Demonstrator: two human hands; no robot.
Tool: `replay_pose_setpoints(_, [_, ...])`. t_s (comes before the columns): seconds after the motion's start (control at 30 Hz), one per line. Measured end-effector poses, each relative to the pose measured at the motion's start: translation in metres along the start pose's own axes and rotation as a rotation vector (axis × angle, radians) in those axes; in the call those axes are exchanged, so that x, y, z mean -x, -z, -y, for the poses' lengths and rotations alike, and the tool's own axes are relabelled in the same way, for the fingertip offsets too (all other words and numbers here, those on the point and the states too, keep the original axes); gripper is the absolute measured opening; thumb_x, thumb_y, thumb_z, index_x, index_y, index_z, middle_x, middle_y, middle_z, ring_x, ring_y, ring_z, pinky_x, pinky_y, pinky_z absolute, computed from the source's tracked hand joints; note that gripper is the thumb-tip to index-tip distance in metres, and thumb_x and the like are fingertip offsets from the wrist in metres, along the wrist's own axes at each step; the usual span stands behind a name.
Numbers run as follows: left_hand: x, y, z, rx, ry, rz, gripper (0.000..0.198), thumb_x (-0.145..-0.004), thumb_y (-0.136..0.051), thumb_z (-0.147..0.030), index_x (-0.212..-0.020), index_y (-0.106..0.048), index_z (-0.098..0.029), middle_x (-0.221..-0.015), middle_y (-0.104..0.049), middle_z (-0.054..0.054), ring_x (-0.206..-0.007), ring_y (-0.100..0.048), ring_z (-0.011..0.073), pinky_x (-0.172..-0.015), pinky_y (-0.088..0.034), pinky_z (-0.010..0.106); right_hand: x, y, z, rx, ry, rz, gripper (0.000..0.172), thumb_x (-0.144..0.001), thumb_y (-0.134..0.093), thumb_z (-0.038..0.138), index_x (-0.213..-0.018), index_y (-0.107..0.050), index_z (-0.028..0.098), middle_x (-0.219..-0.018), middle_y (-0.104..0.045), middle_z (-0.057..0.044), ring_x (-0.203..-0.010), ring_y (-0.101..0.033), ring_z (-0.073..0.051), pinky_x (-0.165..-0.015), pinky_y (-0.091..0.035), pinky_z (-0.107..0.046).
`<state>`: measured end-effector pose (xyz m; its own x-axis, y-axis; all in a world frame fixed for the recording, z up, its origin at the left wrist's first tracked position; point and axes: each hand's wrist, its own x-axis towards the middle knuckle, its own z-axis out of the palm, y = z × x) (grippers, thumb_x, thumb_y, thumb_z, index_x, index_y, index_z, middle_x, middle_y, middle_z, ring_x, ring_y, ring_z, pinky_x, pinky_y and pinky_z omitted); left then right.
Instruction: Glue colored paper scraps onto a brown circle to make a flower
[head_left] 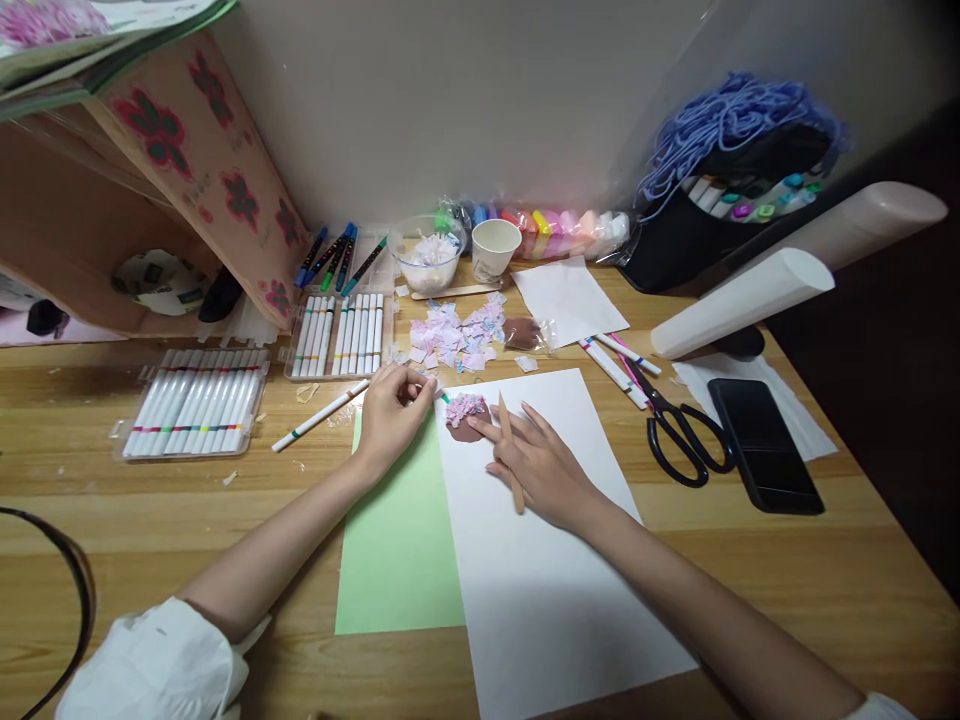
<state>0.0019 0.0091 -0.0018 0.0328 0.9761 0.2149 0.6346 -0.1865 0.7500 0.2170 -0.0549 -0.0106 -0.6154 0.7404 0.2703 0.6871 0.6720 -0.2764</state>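
A flat brown clay piece [466, 432] lies on a white sheet of paper [570, 600], its upper part covered with pink and lilac paper scraps [465, 407]. My left hand [394, 412] is closed in a pinch just left of it; what the fingertips hold is too small to make out. A small green tip [445, 397] shows beside them. My right hand [540, 465] holds a flat wooden stick [517, 490] between its fingers, and a fingertip touches the clay's right side. Beneath the white sheet's left edge lies a light green sheet [397, 560].
Torn paper scraps [454, 335] and wrapped brown clay [523, 333] lie behind the sheet. A paper cup [495, 250] and clear bowl [429, 255] stand farther back. Marker cases [195, 405] are left; scissors [686, 440] and a phone [765, 445] are right.
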Motion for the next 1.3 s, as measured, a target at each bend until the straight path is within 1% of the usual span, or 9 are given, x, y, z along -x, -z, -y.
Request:
replay_pose_setpoints(0.13, [0.0001, 0.0001, 0.0001, 0.004, 0.005, -0.001, 0.019, -0.081, -0.059, -0.03, -0.066, -0.055, -0.02, -0.062, -0.048, -0.003, -0.064, -0.047, 0.0133, -0.064, -0.037, 0.027, 0.0017, 0.0011, -0.0005, -0.01, -0.002, -0.011, 0.036, -0.092, -0.046, 0.022, -0.128, -0.047, 0.019, -0.123, -0.064, -0.007, -0.127, -0.048, -0.023, -0.107, -0.036, -0.052])
replay_pose_setpoints(0.3, [0.0003, 0.0004, 0.0003, 0.015, 0.003, 0.0, 0.019, -0.081, -0.06, -0.03, -0.066, -0.055, -0.02, -0.062, -0.048, -0.003, -0.064, -0.046, 0.0132, -0.063, -0.037, 0.026, 0.0062, 0.002, -0.0019, -0.02, 0.018, -0.116, 0.044, -0.091, -0.044, 0.014, -0.135, -0.041, 0.016, -0.124, -0.063, -0.01, -0.126, -0.048, -0.023, -0.106, -0.039, -0.049])
replay_pose_setpoints(0.47, [0.0006, 0.0004, -0.0004, 0.01, 0.013, -0.002, 0.019, -0.081, -0.059, -0.031, -0.065, -0.055, -0.02, -0.062, -0.048, -0.003, -0.064, -0.047, 0.0135, -0.063, -0.037, 0.026, 0.0025, 0.0014, -0.0006, -0.015, -0.067, -0.085, 0.053, -0.091, -0.045, 0.017, -0.143, -0.033, 0.019, -0.118, -0.066, -0.01, -0.122, -0.052, -0.023, -0.105, -0.041, -0.049])
replay_pose_setpoints(0.6, [0.001, 0.0006, -0.0003, 0.009, 0.021, -0.003, 0.019, -0.081, -0.059, -0.031, -0.066, -0.055, -0.02, -0.063, -0.049, -0.002, -0.065, -0.047, 0.0137, -0.063, -0.037, 0.026, 0.0014, 0.0014, 0.0001, -0.021, -0.088, -0.105, 0.051, -0.091, -0.046, 0.018, -0.142, -0.035, 0.021, -0.114, -0.067, -0.01, -0.116, -0.056, -0.023, -0.102, -0.043, -0.049])
replay_pose_setpoints(0.77, [0.0006, 0.0002, 0.0007, 0.015, 0.011, -0.007, 0.019, -0.08, -0.06, -0.03, -0.065, -0.055, -0.02, -0.062, -0.048, -0.003, -0.065, -0.047, 0.0136, -0.063, -0.037, 0.026, 0.0054, 0.0015, -0.0011, 0.002, -0.099, -0.161, 0.047, -0.092, -0.044, 0.018, -0.139, -0.038, 0.019, -0.12, -0.064, -0.011, -0.118, -0.055, -0.024, -0.098, -0.045, -0.046])
replay_pose_setpoints(0.83, [0.0004, 0.0, 0.0008, 0.021, 0.009, -0.01, 0.019, -0.08, -0.06, -0.03, -0.065, -0.055, -0.02, -0.061, -0.048, -0.003, -0.065, -0.047, 0.0135, -0.064, -0.037, 0.026, 0.0052, 0.0008, -0.0013, 0.019, -0.115, -0.152, 0.046, -0.092, -0.045, 0.019, -0.138, -0.04, 0.017, -0.121, -0.064, -0.011, -0.118, -0.053, -0.025, -0.098, -0.045, -0.046])
replay_pose_setpoints(0.97, [0.0004, 0.0001, 0.0, 0.027, 0.015, -0.009, 0.019, -0.08, -0.06, -0.03, -0.065, -0.055, -0.02, -0.061, -0.048, -0.003, -0.065, -0.048, 0.0135, -0.064, -0.037, 0.026, 0.0023, -0.0005, -0.0005, 0.022, -0.125, -0.12, 0.044, -0.092, -0.046, 0.02, -0.136, -0.043, 0.019, -0.117, -0.066, -0.009, -0.117, -0.054, -0.025, -0.098, -0.044, -0.046])
replay_pose_setpoints(1.13, [0.0008, 0.0008, -0.0015, 0.026, 0.027, -0.006, 0.019, -0.08, -0.06, -0.03, -0.065, -0.056, -0.02, -0.062, -0.048, -0.003, -0.065, -0.048, 0.0137, -0.064, -0.037, 0.026, 0.002, -0.0001, -0.0001, 0.003, -0.154, -0.154, 0.046, -0.092, -0.045, 0.02, -0.138, -0.041, 0.02, -0.109, -0.068, -0.01, -0.109, -0.057, -0.025, -0.091, -0.047, -0.044])
replay_pose_setpoints(1.3, [0.0007, 0.0005, -0.001, 0.037, 0.018, -0.006, 0.019, -0.08, -0.06, -0.03, -0.065, -0.056, -0.02, -0.062, -0.048, -0.003, -0.065, -0.047, 0.0134, -0.063, -0.037, 0.026, 0.003, -0.0007, -0.0015, -0.024, -0.18, -0.106, 0.049, -0.092, -0.047, 0.023, -0.139, -0.037, 0.018, -0.099, -0.069, -0.009, -0.114, -0.054, -0.027, -0.09, -0.047, -0.043])
